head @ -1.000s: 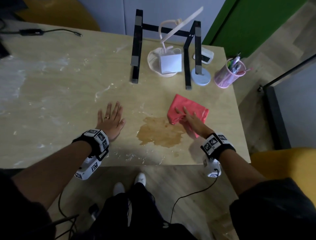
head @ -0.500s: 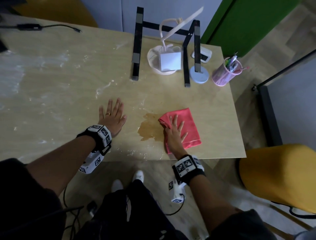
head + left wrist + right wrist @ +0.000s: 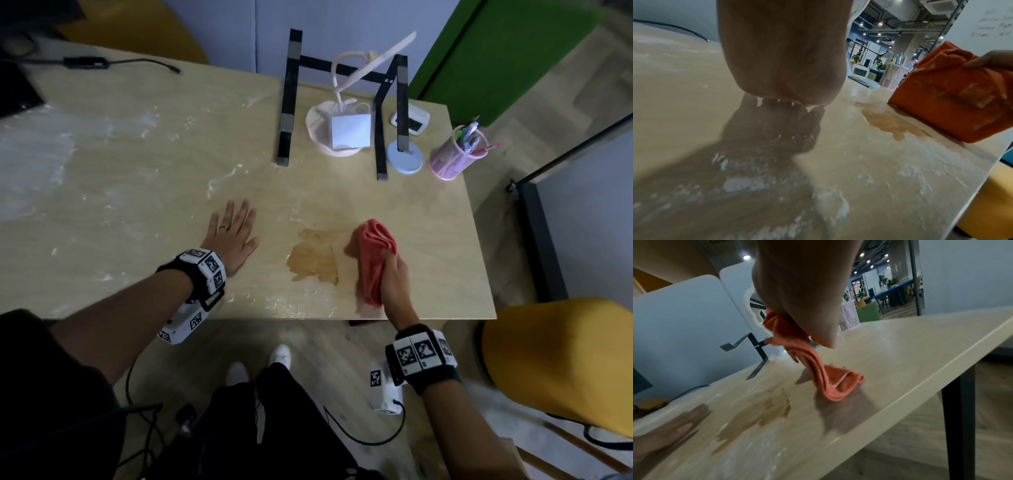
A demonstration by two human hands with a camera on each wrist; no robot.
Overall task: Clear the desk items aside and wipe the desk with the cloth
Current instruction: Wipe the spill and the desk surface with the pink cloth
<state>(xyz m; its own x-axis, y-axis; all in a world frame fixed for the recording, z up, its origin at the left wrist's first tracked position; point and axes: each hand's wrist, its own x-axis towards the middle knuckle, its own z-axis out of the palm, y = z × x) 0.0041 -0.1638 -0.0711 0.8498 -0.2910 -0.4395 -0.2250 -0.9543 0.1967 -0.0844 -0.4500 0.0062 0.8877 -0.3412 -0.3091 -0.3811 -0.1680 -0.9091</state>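
Right hand (image 3: pixel 394 277) fingers are mostly hiding behind the bunched red cloth (image 3: pixel 373 260) it is gripping; the cloth is hanging in folds, its lower end touching the desk (image 3: pixel 137 192) just right of the brown spill (image 3: pixel 313 258). Left hand (image 3: pixel 233 240) is lying flat, fingers spread, left of the spill.

On the desk (image 3: pixel 137 178): spill (image 3: pixel 313 258) between left hand (image 3: pixel 233 236) & cloth (image 3: pixel 373 260); stand (image 3: pixel 342 99), lamp (image 3: pixel 339 126), clock (image 3: pixel 412 120), pen cup (image 3: pixel 452 161) behind, far-right corner.
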